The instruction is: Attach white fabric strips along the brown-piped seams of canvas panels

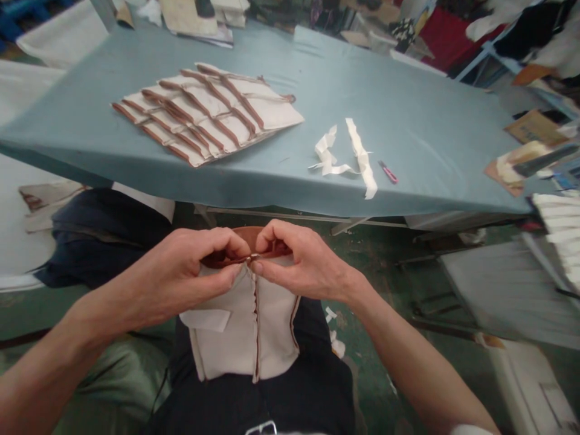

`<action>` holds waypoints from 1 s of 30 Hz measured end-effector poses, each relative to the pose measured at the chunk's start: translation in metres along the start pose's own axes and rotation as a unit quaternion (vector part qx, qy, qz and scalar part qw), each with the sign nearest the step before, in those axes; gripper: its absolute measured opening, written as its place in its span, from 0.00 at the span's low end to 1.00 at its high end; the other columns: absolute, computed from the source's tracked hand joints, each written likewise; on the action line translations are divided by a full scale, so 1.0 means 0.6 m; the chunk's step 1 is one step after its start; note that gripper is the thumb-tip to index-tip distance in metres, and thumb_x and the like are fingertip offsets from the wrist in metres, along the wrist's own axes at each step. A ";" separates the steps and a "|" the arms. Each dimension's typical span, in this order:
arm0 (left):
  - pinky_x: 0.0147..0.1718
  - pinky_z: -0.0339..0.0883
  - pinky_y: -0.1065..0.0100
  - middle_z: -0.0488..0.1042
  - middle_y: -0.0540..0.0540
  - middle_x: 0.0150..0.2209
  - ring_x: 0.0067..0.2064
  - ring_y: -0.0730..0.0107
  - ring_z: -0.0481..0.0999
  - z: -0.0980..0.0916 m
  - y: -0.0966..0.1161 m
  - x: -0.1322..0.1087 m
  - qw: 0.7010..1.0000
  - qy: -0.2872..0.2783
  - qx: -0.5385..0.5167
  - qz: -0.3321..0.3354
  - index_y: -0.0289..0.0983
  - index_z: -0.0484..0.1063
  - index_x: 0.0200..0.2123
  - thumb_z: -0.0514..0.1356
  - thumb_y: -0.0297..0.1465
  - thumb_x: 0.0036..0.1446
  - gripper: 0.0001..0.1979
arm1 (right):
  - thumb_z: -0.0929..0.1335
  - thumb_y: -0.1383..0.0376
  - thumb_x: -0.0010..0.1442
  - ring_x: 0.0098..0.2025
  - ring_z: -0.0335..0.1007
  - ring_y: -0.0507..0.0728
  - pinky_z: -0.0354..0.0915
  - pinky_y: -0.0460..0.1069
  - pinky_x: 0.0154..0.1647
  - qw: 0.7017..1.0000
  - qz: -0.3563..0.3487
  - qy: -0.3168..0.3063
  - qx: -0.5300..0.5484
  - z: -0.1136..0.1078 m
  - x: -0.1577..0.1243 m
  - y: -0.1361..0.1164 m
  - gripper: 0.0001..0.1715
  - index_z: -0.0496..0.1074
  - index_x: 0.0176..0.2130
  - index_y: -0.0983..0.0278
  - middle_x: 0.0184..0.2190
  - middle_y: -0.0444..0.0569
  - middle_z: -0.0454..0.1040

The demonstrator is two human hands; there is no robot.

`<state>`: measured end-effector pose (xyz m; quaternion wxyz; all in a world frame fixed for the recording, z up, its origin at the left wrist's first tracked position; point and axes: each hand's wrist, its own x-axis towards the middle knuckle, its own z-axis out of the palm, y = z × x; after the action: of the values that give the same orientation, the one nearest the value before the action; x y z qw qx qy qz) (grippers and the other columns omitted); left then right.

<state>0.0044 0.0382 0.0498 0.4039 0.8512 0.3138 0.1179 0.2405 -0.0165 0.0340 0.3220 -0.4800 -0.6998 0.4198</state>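
Note:
A cream fabric bag piece with brown edging and a seam down its middle rests upright against my lap. My left hand pinches its brown-trimmed top edge just left of the seam. On the other side of the seam, my right hand grips the same edge between thumb and fingers. Both sets of fingertips nearly meet at the seam's top. A pale tab sticks out at the piece's left side. The fingers partly hide the edge, and the piece's far side shows only as a brown strip.
Ahead stands a table with a blue-green cover. On it lie a fanned stack of similar cream pieces, crumpled white strips and a small pink-handled tool. Dark cloth is heaped at the left.

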 end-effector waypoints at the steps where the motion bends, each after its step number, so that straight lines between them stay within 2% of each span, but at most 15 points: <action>1: 0.29 0.65 0.73 0.81 0.52 0.30 0.29 0.72 0.76 0.002 0.001 0.001 1.000 0.009 0.003 -0.001 0.39 0.80 0.38 0.59 0.33 0.64 0.09 | 0.72 0.59 0.65 0.36 0.70 0.52 0.63 0.48 0.40 1.000 -0.002 -0.008 -0.004 0.001 0.000 0.002 0.10 0.71 0.39 0.61 0.36 0.43 0.77; 3: 0.28 0.65 0.73 0.80 0.53 0.28 0.28 0.73 0.74 0.006 0.003 0.002 1.000 0.027 0.007 0.000 0.39 0.79 0.35 0.59 0.33 0.63 0.09 | 0.71 0.60 0.67 0.35 0.71 0.51 0.62 0.47 0.40 1.000 -0.015 -0.023 -0.012 0.004 0.001 0.007 0.08 0.73 0.38 0.62 0.34 0.43 0.77; 8: 0.29 0.65 0.73 0.78 0.54 0.27 0.27 0.74 0.73 0.008 0.011 0.002 0.998 0.068 0.014 0.006 0.39 0.77 0.33 0.61 0.33 0.63 0.07 | 0.70 0.59 0.71 0.35 0.70 0.51 0.62 0.46 0.39 0.997 -0.073 -0.019 0.019 0.008 0.001 0.019 0.12 0.75 0.37 0.63 0.34 0.44 0.77; 13: 0.32 0.68 0.74 0.81 0.54 0.30 0.30 0.73 0.77 0.006 0.010 -0.003 0.998 0.052 -0.022 0.012 0.39 0.78 0.35 0.62 0.34 0.65 0.07 | 0.71 0.58 0.73 0.37 0.71 0.53 0.65 0.49 0.43 0.992 -0.113 -0.019 0.053 0.006 -0.005 0.024 0.12 0.76 0.39 0.62 0.35 0.45 0.78; 16: 0.33 0.69 0.75 0.81 0.54 0.31 0.32 0.73 0.78 0.007 0.009 -0.003 0.998 0.060 -0.024 0.023 0.40 0.78 0.36 0.63 0.34 0.66 0.07 | 0.71 0.55 0.74 0.37 0.71 0.53 0.66 0.48 0.43 0.987 -0.101 -0.034 0.118 0.003 -0.008 0.024 0.14 0.76 0.40 0.62 0.36 0.46 0.78; 19: 0.37 0.71 0.75 0.82 0.53 0.35 0.35 0.73 0.80 0.010 0.007 -0.004 0.993 0.089 0.013 0.070 0.40 0.79 0.39 0.63 0.33 0.67 0.05 | 0.72 0.52 0.74 0.37 0.70 0.52 0.66 0.48 0.42 0.980 -0.088 -0.039 0.172 0.001 -0.010 0.023 0.17 0.76 0.41 0.63 0.37 0.46 0.77; 22: 0.44 0.74 0.73 0.85 0.50 0.42 0.41 0.70 0.83 0.011 0.007 -0.009 0.984 0.106 0.056 0.130 0.42 0.81 0.44 0.62 0.30 0.70 0.06 | 0.72 0.46 0.72 0.35 0.67 0.52 0.66 0.48 0.41 0.981 -0.063 -0.043 0.180 -0.001 -0.010 0.023 0.23 0.75 0.40 0.63 0.35 0.45 0.76; 24: 0.47 0.76 0.72 0.86 0.48 0.44 0.43 0.68 0.84 0.009 0.008 -0.011 0.980 0.099 0.078 0.153 0.43 0.81 0.46 0.60 0.30 0.72 0.08 | 0.71 0.44 0.72 0.34 0.66 0.52 0.65 0.48 0.38 0.981 -0.045 -0.051 0.180 -0.001 -0.010 0.023 0.25 0.75 0.40 0.63 0.33 0.44 0.73; 30: 0.45 0.79 0.65 0.88 0.44 0.42 0.43 0.61 0.87 -0.007 0.019 -0.007 0.975 0.059 0.144 0.158 0.43 0.84 0.41 0.53 0.38 0.76 0.19 | 0.73 0.50 0.71 0.31 0.63 0.51 0.62 0.46 0.33 0.982 -0.025 -0.057 0.176 0.001 -0.012 0.020 0.19 0.75 0.40 0.64 0.31 0.42 0.72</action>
<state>0.0042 0.0327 0.0612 0.2343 0.9306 0.2125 0.1843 0.2471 -0.0214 0.0226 0.3717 -0.3735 -0.6439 0.5547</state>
